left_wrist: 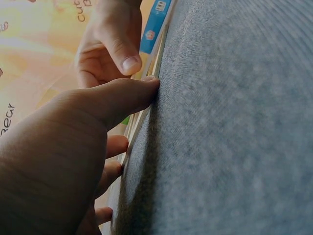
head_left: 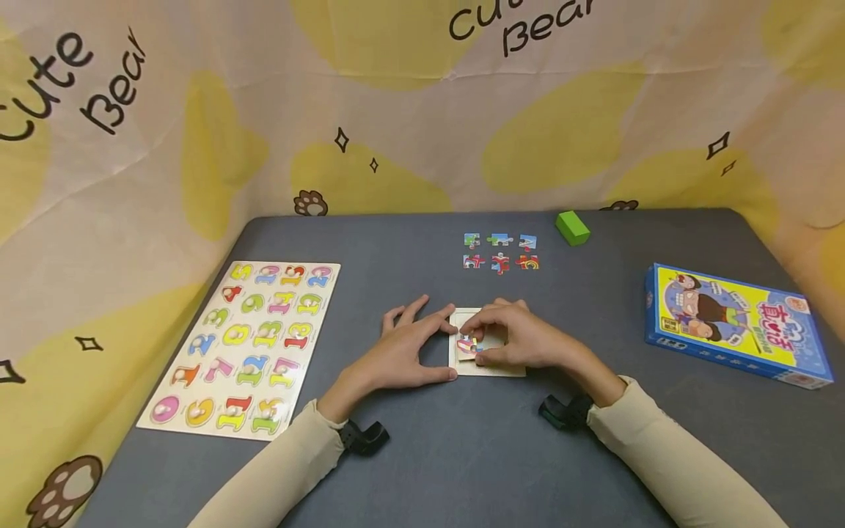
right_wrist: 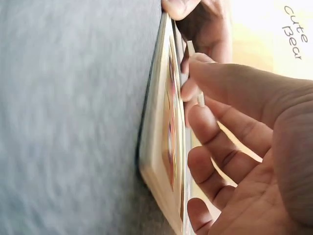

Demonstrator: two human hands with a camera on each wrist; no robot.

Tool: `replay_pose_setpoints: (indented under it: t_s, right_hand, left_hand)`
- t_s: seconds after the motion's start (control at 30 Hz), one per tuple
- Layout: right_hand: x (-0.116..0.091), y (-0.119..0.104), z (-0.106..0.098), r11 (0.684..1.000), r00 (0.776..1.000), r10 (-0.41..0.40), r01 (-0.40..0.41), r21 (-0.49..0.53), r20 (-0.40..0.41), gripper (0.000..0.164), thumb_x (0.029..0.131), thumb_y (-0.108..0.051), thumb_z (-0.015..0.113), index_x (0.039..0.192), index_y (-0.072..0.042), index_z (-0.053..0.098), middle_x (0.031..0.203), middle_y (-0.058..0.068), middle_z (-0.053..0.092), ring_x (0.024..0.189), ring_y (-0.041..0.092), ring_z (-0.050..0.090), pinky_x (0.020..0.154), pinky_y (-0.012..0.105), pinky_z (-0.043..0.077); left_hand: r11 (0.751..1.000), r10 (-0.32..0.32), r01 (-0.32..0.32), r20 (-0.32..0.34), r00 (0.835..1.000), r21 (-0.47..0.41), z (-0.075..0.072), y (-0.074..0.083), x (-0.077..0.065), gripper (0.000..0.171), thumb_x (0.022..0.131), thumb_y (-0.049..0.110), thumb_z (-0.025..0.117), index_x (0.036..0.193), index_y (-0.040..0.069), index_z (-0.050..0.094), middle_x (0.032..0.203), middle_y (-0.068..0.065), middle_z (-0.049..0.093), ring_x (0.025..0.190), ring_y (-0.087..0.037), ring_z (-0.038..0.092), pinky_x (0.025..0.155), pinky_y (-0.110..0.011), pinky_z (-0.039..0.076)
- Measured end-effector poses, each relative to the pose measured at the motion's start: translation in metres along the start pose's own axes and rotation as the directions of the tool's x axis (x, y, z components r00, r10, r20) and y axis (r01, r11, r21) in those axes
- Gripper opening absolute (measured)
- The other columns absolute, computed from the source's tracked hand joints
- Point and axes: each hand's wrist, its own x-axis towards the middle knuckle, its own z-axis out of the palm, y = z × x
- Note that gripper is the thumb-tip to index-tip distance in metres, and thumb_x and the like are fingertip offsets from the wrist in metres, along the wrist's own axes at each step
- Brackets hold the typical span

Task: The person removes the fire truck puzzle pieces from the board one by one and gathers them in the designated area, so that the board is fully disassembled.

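Observation:
A small wooden puzzle tray (head_left: 495, 371) with a light rim lies on the table in front of the person. Over its left part, the right hand (head_left: 521, 336) pinches a thin puzzle piece (right_wrist: 190, 47) between thumb and fingers. In the head view this puzzle piece (head_left: 467, 347) shows a colourful picture, partly covered by the fingers. The left hand (head_left: 408, 350) has its fingers spread, with thumb and forefinger at the tray's left edge. In the right wrist view, coloured printing shows inside the tray, below the raised piece.
Several jigsaw pieces (head_left: 500, 262) lie in two rows beyond the tray, beside a green block (head_left: 572, 228). To the left lies a number board (head_left: 305, 352); on the right is a blue and yellow box (head_left: 739, 323). A patterned cloth (head_left: 409, 110) hangs behind the table (head_left: 455, 455).

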Motion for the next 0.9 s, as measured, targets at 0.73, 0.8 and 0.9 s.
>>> replay_pose_setpoints:
  t_s: [0.73,0.8,0.9]
  right_hand:
    - [-0.001,0.025,-0.025,0.983,0.985,0.135,-0.121,0.138,-0.102,0.04,0.086,-0.013,0.082,0.125,-0.01,0.072,0.1,0.007,0.068,0.087,0.023,0.056,0.075,0.028,0.046]
    - [0.002,0.028,-0.027,0.982,0.984,0.142,-0.126,0.141,-0.111,0.04,0.086,-0.012,0.082,0.125,-0.01,0.072,0.099,0.006,0.068,0.086,0.021,0.057,0.074,0.026,0.046]
    - [0.006,0.032,-0.029,0.984,0.983,0.135,-0.118,0.131,-0.125,0.039,0.086,-0.011,0.082,0.124,-0.008,0.072,0.099,0.006,0.068,0.084,0.019,0.057,0.073,0.026,0.046]
  left_hand:
    - [1.0,-0.006,0.007,-0.004,1.0,0.028,0.002,0.001,-0.003,0.057,0.086,0.053,0.075,0.136,0.029,0.059,0.168,0.006,0.031,0.16,-0.033,0.01,0.118,-0.063,0.006]
    - [1.0,-0.006,0.006,-0.005,1.0,0.029,0.002,0.0,-0.003,0.057,0.086,0.053,0.076,0.136,0.029,0.06,0.167,0.006,0.031,0.16,-0.033,0.01,0.118,-0.063,0.006]
    - [1.0,-0.004,0.004,-0.003,1.0,0.028,0.002,0.001,-0.003,0.057,0.086,0.053,0.076,0.135,0.029,0.06,0.167,0.006,0.032,0.159,-0.034,0.011,0.118,-0.063,0.006]
